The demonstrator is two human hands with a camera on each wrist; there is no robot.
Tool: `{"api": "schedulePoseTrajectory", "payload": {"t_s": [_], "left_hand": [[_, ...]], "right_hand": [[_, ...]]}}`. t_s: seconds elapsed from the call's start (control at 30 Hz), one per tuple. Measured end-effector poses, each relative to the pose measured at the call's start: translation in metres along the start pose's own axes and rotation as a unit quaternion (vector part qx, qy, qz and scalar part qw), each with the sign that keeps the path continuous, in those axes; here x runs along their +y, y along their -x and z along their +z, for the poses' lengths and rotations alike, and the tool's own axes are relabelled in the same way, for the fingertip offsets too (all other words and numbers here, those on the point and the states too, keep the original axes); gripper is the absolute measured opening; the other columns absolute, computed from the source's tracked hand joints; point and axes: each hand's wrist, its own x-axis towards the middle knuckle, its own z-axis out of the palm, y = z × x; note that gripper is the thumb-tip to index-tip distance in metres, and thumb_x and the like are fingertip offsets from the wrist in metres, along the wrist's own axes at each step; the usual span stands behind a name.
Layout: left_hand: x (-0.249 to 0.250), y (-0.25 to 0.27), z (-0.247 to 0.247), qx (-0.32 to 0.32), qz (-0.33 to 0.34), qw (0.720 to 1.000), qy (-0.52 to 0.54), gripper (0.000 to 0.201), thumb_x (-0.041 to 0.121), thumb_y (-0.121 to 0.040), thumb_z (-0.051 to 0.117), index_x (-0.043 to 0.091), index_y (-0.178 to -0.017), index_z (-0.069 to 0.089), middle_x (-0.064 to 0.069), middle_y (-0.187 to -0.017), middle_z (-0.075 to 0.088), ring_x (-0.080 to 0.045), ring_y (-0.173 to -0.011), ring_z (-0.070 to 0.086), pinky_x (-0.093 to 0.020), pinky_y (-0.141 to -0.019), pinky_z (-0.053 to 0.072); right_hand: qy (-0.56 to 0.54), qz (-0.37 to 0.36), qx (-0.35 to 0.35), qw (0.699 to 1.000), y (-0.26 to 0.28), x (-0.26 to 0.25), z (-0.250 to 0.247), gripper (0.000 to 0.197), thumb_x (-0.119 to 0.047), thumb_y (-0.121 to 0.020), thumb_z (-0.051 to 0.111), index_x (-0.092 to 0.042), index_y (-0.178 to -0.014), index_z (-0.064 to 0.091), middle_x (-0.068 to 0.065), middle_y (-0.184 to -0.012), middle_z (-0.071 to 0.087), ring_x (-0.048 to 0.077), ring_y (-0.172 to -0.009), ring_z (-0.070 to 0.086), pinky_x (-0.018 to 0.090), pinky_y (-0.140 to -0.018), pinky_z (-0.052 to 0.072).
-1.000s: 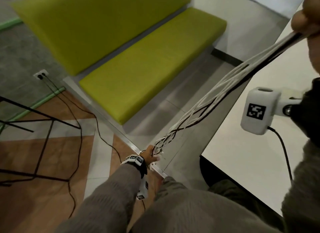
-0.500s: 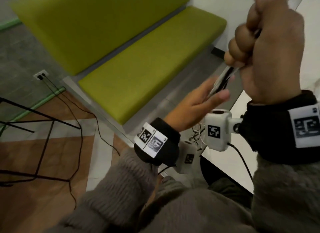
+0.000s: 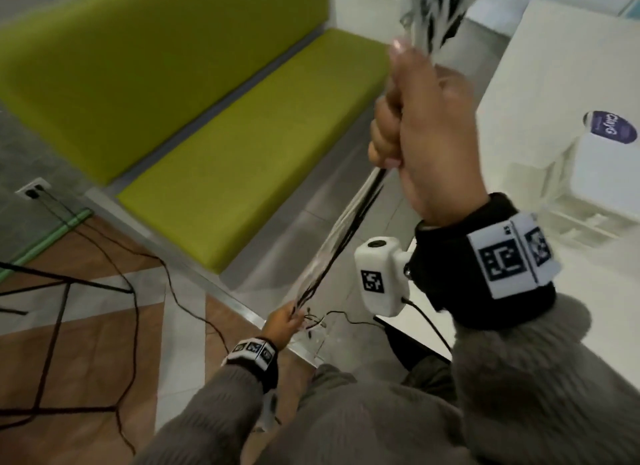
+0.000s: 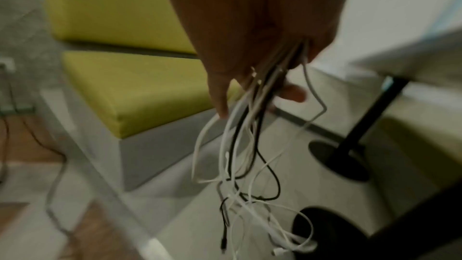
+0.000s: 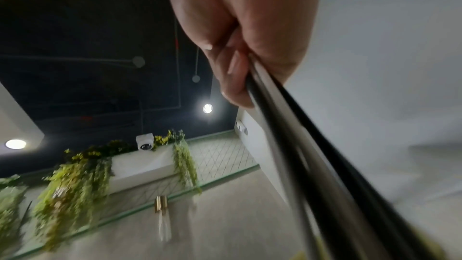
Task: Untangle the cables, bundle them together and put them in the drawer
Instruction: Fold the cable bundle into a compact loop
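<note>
One bunch of cables [image 3: 341, 238], mostly white with at least two black, too blurred to count, runs taut between two hands. The right hand [image 3: 427, 125], raised, is fisted round its upper part; the left hand [image 3: 282, 324], low by the floor, grips the lower part, loose ends dangling below [image 4: 252, 195]. A green bench [image 3: 242, 146] stands behind, a white counter [image 3: 540, 84] to the right.
</note>
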Motion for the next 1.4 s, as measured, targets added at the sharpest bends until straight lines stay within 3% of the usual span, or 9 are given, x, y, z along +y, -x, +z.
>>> {"api": "schedulePoseTrajectory", "payload": {"t_s": [0.17,0.3,0.4,0.47,0.63,0.9,1.2,1.3,1.4], "left_hand": [[-0.072,-0.027,-0.016,-0.082,-0.118,0.966,-0.214,0.091,0.065,-0.055,0.072,0.033,-0.132,0.036,-0.007,-0.142,0.040,-0.030,-0.130,0.040,-0.045,-0.107,0.035],[0.005,0.003,-0.078,-0.193,-0.106,0.910,-0.351,0.122,0.052,-0.060,0.081,0.021,-0.149,0.003,-0.010,-0.155,0.019,-0.031,-0.140,0.025,-0.045,-0.113,0.027],[0.081,0.022,-0.137,-0.170,-0.021,0.959,-0.225,0.126,0.065,-0.055,0.077,0.027,-0.150,0.003,-0.002,-0.157,0.013,-0.021,-0.142,0.020,-0.041,-0.115,0.023],[0.138,0.047,-0.166,-0.040,0.134,0.990,-0.021,0.121,0.079,-0.050,0.066,0.032,-0.148,0.014,0.004,-0.155,0.023,-0.006,-0.137,0.026,-0.036,-0.113,0.026],[0.249,0.091,-0.190,0.097,0.384,0.880,0.262,0.106,0.076,-0.063,0.057,0.025,-0.147,0.016,-0.001,-0.141,0.047,-0.008,-0.127,0.048,-0.034,-0.103,0.043],[0.284,0.085,-0.175,0.178,0.457,0.871,-0.028,0.034,0.032,-0.095,0.046,0.014,-0.087,0.073,-0.001,-0.094,0.072,-0.009,-0.089,0.066,-0.026,-0.079,0.050],[0.284,0.093,-0.175,0.153,0.534,0.811,-0.185,0.033,0.034,-0.093,0.047,0.019,-0.118,0.063,0.004,-0.117,0.064,-0.010,-0.111,0.054,-0.023,-0.099,0.040],[0.283,0.090,-0.174,0.173,0.500,0.819,-0.223,0.041,0.034,-0.094,0.036,0.011,-0.099,0.069,-0.003,-0.089,0.069,-0.021,-0.087,0.061,-0.038,-0.085,0.047],[0.280,0.088,-0.181,0.216,0.505,0.820,-0.161,0.036,0.028,-0.094,0.037,0.013,-0.110,0.066,-0.003,-0.099,0.069,-0.016,-0.094,0.061,-0.024,-0.084,0.045]], "right_hand": [[0.021,-0.012,-0.012,1.000,0.006,0.003,0.011,0.045,-0.025,-0.100,0.040,-0.021,-0.057,0.027,-0.002,-0.047,0.021,0.011,-0.035,0.019,0.019,-0.043,0.024],[0.020,-0.013,-0.006,1.000,0.003,0.005,0.009,0.044,-0.026,-0.099,0.042,-0.020,-0.059,0.025,0.004,-0.050,0.019,0.013,-0.036,0.019,0.022,-0.043,0.022],[0.035,0.004,-0.007,0.999,0.005,0.020,0.013,0.044,-0.030,-0.096,0.044,-0.020,-0.057,0.026,0.006,-0.049,0.019,0.015,-0.038,0.017,0.028,-0.046,0.019],[0.029,0.017,-0.013,0.999,0.008,0.032,0.016,0.045,-0.033,-0.094,0.046,-0.018,-0.055,0.029,0.006,-0.048,0.022,0.015,-0.037,0.020,0.029,-0.045,0.020],[0.037,0.079,-0.057,0.995,0.020,0.063,0.031,0.047,-0.044,-0.081,0.054,-0.013,-0.052,0.035,0.009,-0.051,0.026,0.017,-0.041,0.023,0.033,-0.045,0.022],[0.072,0.109,-0.100,0.986,0.026,0.080,0.024,0.042,-0.030,-0.080,0.056,-0.020,-0.048,0.030,-0.004,-0.042,0.027,0.008,-0.040,0.023,0.025,-0.045,0.019],[0.132,0.080,-0.099,0.983,0.014,0.073,0.023,0.041,-0.003,-0.095,0.042,-0.032,-0.066,0.036,-0.020,-0.051,0.044,-0.012,-0.043,0.046,0.008,-0.043,0.033],[0.100,0.072,-0.089,0.988,0.018,0.073,0.021,0.035,0.001,-0.090,0.046,-0.021,-0.064,0.041,-0.021,-0.044,0.046,-0.005,-0.042,0.045,0.011,-0.046,0.031],[0.072,0.073,-0.081,0.991,0.015,0.071,0.022,0.023,-0.017,-0.077,0.050,-0.005,-0.059,0.042,-0.002,-0.047,0.034,0.008,-0.045,0.029,0.031,-0.049,0.025]]}}
